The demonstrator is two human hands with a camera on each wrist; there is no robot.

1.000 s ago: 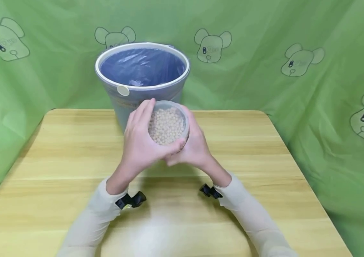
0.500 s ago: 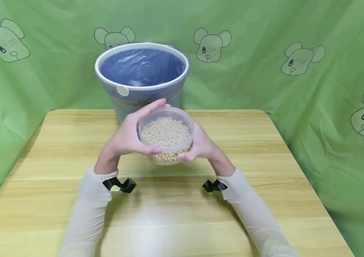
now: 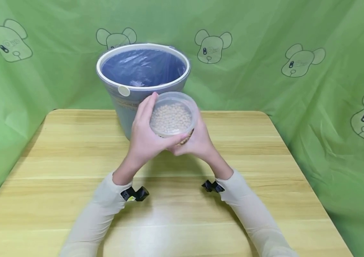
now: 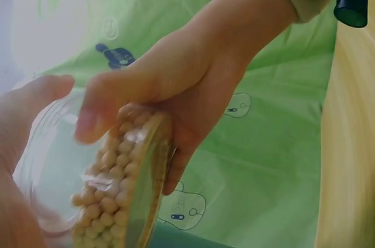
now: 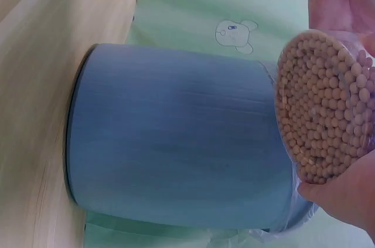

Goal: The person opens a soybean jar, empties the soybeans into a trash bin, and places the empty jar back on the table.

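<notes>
A clear round plastic tub of round beige beans is held up over the table, in front of the bin. My left hand grips its left side, thumb across the near side. My right hand holds it from the right and below. In the left wrist view the beans lie in one part of the tub, with clear space above them. Seen from the right wrist, the tub's underside is packed with beans, and the right hand's fingers press its edge.
Behind the tub stands a tall blue-grey bin with a white rim and a plastic liner. It is on the wooden table, near the far edge. A green printed curtain hangs behind and at both sides.
From the first frame to the middle one the tub came down and nearer, showing more of its side. Since then both hands have raised it toward the bin and turned it again.
</notes>
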